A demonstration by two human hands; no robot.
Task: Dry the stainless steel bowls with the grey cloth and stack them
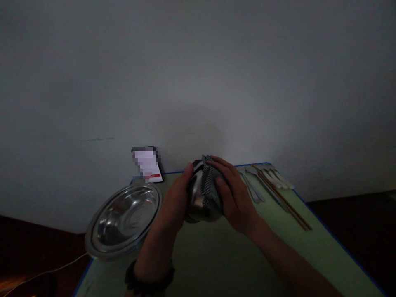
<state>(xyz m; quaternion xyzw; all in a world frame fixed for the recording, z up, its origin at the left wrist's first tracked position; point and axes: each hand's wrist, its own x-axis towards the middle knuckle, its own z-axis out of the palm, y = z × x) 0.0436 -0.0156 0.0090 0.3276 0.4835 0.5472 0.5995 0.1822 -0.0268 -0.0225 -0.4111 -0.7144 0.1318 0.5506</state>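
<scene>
A shiny metal bowl is held up between both hands over the green table, tilted on its side. My left hand grips its left side, with the thumb up near the rim. On the other side, my right hand presses a dark checkered cloth against the bowl, fingers curled over the cloth. Part of the bowl is hidden behind the cloth and hands. A dark scrunchie circles my left wrist.
A wide metal basin stands at the table's left edge. Behind it a phone leans on the wall. Spoons, brown chopsticks and several white-handled utensils lie on the right of the table. A thin cable hangs left.
</scene>
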